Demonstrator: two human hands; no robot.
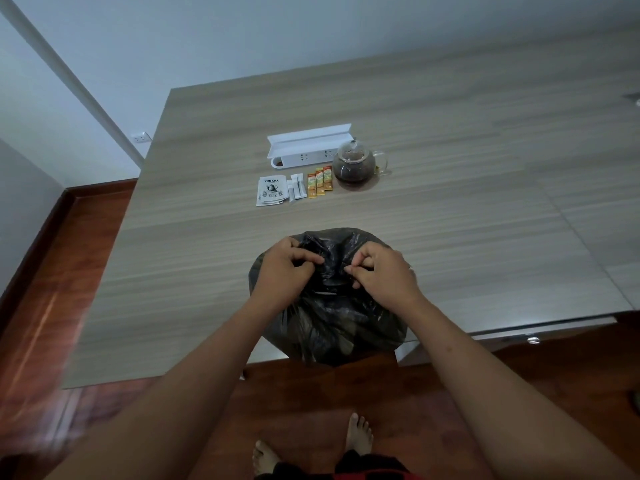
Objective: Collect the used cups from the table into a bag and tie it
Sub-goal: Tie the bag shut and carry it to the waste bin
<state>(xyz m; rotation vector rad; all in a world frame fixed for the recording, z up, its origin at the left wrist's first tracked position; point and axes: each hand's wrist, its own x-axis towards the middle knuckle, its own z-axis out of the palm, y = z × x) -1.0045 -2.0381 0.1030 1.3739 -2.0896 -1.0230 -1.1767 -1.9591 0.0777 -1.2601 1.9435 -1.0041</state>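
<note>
While both hands work the bag mouth, count on the table [450,140]: one black bag [332,327], one glass teapot [355,163] with dark liquid, one white power strip [306,157] under an open white cover, three orange sachets [320,181], one white tea packet [272,190] with a teapot print, a few white stick sachets [297,188] (exact count unclear). No loose cups visible on the tabletop; what is inside the bag can't be made out through the dark plastic

Bag sits at the near table edge, centred in front of the person, lower bulge overhanging the edge. It is directly under and between the hands. Left hand [282,268] closed, pinching bunched plastic at the left side of the bag top. Right hand [381,271] closed, thumb and fingertips pinching bunched plastic at the right side. The two pinch points are near each other, a twist of gathered plastic between them. Whether a knot is formed: can't tell

Orientation: long axis runs from the near edge toward the far side of the table, gathered mouth up toward the camera, full body toward the person. Small pale streak on the plastic just below the hands

Other items grouped mid-table, well apart from the bag. Bare feet visible on the wood floor [86,271] below
</note>
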